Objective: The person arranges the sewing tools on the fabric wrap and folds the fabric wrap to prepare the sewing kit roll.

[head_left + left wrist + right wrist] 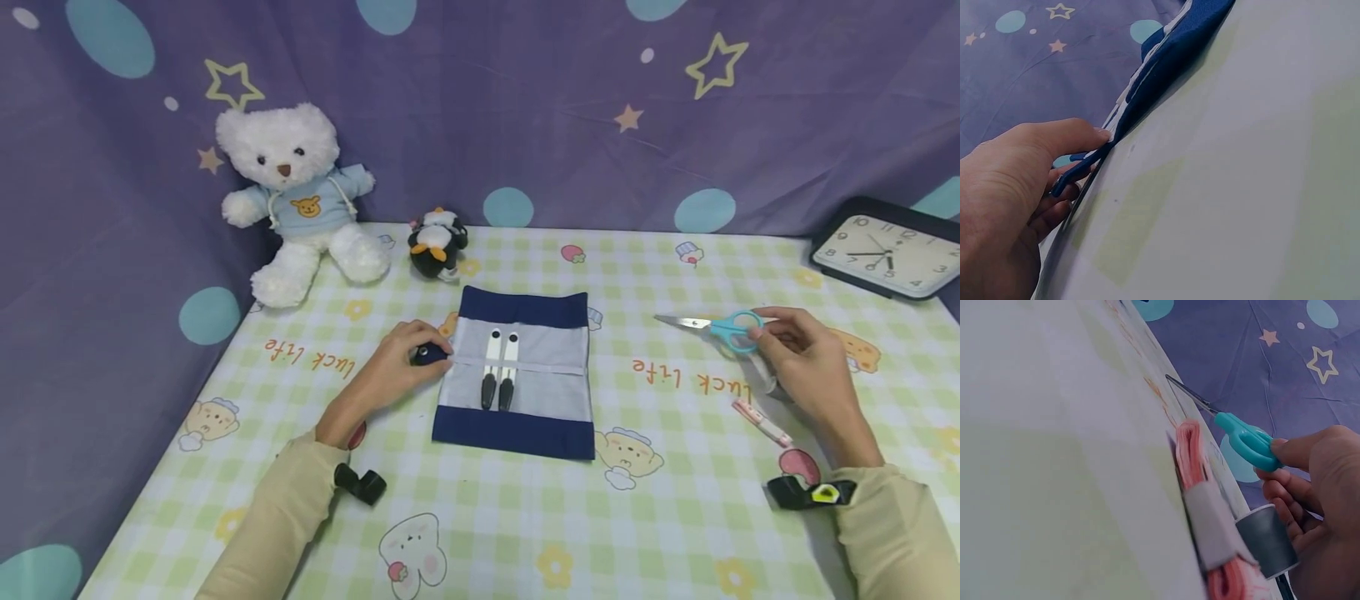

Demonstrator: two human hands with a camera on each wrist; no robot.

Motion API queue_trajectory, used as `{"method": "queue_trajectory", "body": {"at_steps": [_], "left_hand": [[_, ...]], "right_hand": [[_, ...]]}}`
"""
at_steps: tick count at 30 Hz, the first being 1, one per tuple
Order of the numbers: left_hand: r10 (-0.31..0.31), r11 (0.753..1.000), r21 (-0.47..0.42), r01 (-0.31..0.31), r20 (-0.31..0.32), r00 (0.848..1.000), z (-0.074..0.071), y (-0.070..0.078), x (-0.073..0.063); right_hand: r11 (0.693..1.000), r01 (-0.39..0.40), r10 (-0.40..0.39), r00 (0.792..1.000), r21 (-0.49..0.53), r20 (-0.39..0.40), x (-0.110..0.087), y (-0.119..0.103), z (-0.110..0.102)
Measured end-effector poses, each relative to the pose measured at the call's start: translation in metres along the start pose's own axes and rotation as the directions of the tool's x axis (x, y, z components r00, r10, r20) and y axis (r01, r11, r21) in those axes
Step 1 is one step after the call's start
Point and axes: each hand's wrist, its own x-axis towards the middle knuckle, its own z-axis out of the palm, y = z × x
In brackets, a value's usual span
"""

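A navy-and-grey fabric organizer (536, 393) lies unfolded on the table. Two slim white tools with black ends (491, 358) sit under its elastic band (555, 367). My left hand (401, 358) pinches the organizer's left edge by a navy tab with a snap (429, 354); in the left wrist view the thumb (1079, 134) presses on that edge. On the right, my right hand (810, 358) pinches turquoise-handled scissors (723, 327) by the finger loops, blades pointing left. A grey thread spool (1266, 539) stands beside its fingers. Closer to me lies a folded pink tape measure (761, 422) in a paper band.
A white teddy bear (307, 204) sits at the back left, with a small penguin plush (437, 243) to its right. At the far right stands a black-framed clock (888, 250). A checked cloth (525, 533) covers the table; a purple curtain (480, 108) hangs behind.
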Motion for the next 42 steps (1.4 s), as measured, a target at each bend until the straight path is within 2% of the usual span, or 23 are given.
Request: {"method": "queue_trajectory", "body": {"at_steps": [6,13,25,33,42], "left_hand": [[0.002,1.0,0.001,-0.002,0.004,1.0,0.0,0.001,0.001],[0.003,1.0,-0.001,-0.003,0.005,1.0,0.0,0.001,0.001],[0.005,1.0,-0.005,-0.005,0.007,1.0,0.001,0.002,0.002],[0.009,1.0,0.005,-0.009,0.005,1.0,0.0,0.001,0.003],[-0.003,1.0,0.01,0.003,-0.001,1.0,0.0,0.001,0.003]], "right_hand": [[0.998,-0.011,0.013,0.999,0.057,-0.035,0.002,0.0,-0.002],[0.997,0.037,-0.032,0.997,0.073,-0.073,0.004,-0.003,-0.004],[0.993,0.044,-0.034,0.995,0.108,-0.095,0.009,-0.011,0.0],[0.984,0.076,-0.059,0.992,0.162,-0.112,0.011,-0.022,0.009],[0.976,0.097,-0.08,0.993,0.197,-0.093,0.015,-0.027,0.022]]}}
